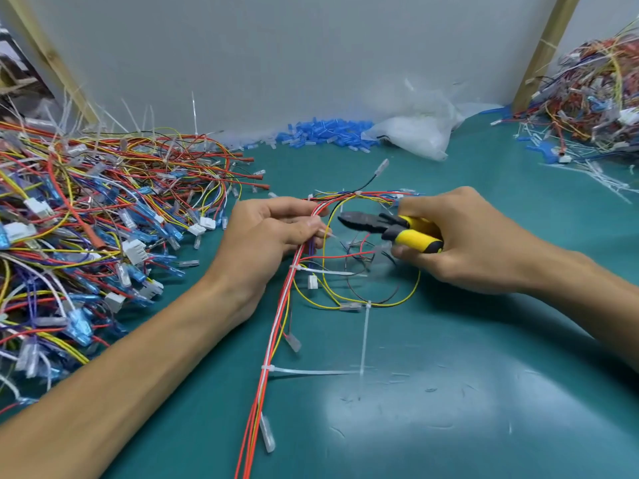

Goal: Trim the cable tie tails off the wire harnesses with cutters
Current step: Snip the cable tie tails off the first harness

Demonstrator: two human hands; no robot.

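A wire harness (276, 326) of red, white and yellow wires lies on the green mat, running from the bottom centre up to my hands. My left hand (273, 233) pinches its bundle near the top, with a short clear tie tail (330, 234) sticking out past the thumb. My right hand (473, 240) grips yellow-handled cutters (390, 229); their dark jaws point left, a little right of that tail. White cable ties with long tails sit lower on the harness (325, 272), (311, 371), (364, 340).
A big heap of harnesses (90, 216) fills the left side. Another heap (594, 98) lies at the far right. Blue terminal sleeves (328, 133) and a clear plastic bag (415, 133) rest against the back wall. Cut scraps dot the mat (449, 392) near me.
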